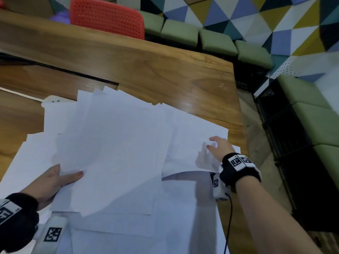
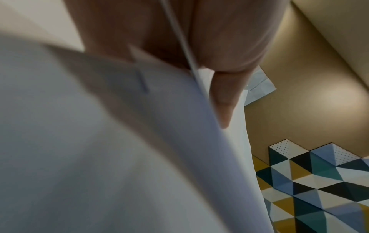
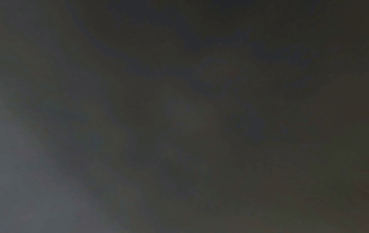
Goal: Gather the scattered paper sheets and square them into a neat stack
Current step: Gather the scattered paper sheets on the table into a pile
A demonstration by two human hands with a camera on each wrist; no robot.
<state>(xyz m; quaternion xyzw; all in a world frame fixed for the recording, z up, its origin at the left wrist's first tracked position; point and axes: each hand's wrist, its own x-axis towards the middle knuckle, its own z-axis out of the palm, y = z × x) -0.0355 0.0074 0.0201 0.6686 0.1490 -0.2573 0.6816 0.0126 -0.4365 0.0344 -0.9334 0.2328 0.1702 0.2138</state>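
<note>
Several white paper sheets lie fanned and overlapping across the wooden table, some hanging over its near edge. My left hand holds the left edge of the upper sheets, one finger stretched on top and the rest hidden under the paper. In the left wrist view a sheet edge runs between my left hand's fingers, and paper fills the frame. My right hand pinches the rightmost sheet near the table's right edge, thumb on top and fingers showing faintly through the paper. The right wrist view is dark.
The table's right edge runs close beside my right hand, with floor beyond it. A dark slot crosses the tabletop behind the sheets. A red chair and green cushions stand behind the table; black crates are at right.
</note>
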